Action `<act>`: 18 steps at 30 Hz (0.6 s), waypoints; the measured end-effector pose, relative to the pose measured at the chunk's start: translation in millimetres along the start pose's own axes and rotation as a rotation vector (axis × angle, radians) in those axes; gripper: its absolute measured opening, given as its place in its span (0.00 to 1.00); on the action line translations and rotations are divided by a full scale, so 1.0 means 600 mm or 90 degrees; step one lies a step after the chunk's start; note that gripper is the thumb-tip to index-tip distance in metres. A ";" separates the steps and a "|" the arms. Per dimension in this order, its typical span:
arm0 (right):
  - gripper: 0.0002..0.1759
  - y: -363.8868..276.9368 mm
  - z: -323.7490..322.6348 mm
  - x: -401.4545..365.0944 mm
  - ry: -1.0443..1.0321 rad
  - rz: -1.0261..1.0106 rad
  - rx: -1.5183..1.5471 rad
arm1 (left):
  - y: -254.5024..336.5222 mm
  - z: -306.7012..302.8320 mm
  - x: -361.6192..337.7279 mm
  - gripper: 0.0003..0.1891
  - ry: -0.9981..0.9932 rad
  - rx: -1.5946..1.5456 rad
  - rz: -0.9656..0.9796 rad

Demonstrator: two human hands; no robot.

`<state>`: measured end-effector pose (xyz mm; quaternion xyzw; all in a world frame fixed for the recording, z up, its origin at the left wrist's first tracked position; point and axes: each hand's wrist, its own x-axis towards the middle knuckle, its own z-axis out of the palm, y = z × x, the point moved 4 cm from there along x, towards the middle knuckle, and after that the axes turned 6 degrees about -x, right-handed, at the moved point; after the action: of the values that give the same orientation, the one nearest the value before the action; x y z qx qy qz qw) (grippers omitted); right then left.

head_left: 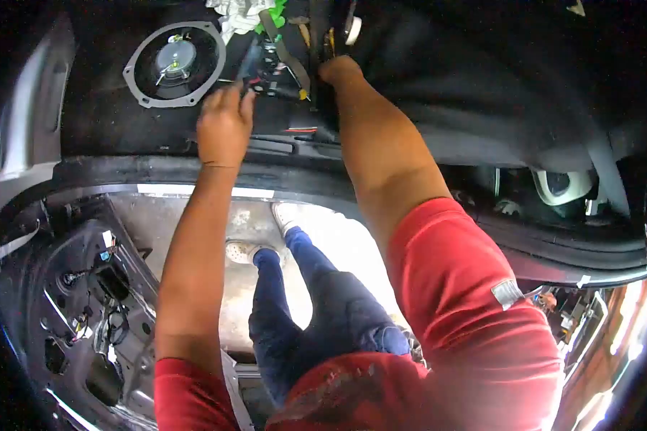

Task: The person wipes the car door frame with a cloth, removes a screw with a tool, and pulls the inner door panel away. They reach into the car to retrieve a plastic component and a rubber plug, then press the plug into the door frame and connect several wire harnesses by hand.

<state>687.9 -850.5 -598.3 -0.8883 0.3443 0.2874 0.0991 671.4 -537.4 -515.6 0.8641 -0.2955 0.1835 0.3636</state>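
Observation:
My left hand [225, 126] is over the dark car floor, its fingers bent. A blurred bluish-grey long piece [249, 63] rises from its fingertips; I cannot make out what it is. Left of that hand lies a round car speaker [175, 59] with a grey frame. Several small tools and parts [272, 68] are spread just beyond the fingers. My right hand [340, 69] reaches in beside a dark upright edge, near thin yellow-handled tools [329, 43] and a white roll [353, 30]. Its fingers are mostly hidden.
The door sill [302, 149] runs across in front of me. On the left stands an opened door panel [97, 309] with exposed wiring. White and green gloves or cloth [244, 16] lie at the top. A seat belt strap [607, 172] hangs at right.

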 end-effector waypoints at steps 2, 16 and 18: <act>0.33 0.017 0.009 0.001 0.059 0.077 0.174 | -0.009 0.029 -0.035 0.20 -0.121 0.014 -0.091; 0.15 -0.039 0.047 -0.367 -0.080 -0.037 1.080 | 0.079 -0.096 -0.273 0.26 0.002 -0.910 -0.921; 0.19 -0.075 0.116 -0.512 -0.070 -0.041 1.115 | 0.093 -0.109 -0.340 0.26 0.064 -1.087 -1.056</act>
<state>503.4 -620.6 -478.0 -0.4872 0.4107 -0.0409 0.7696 474.2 -443.1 -551.5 0.2620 0.3414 -0.3302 0.8401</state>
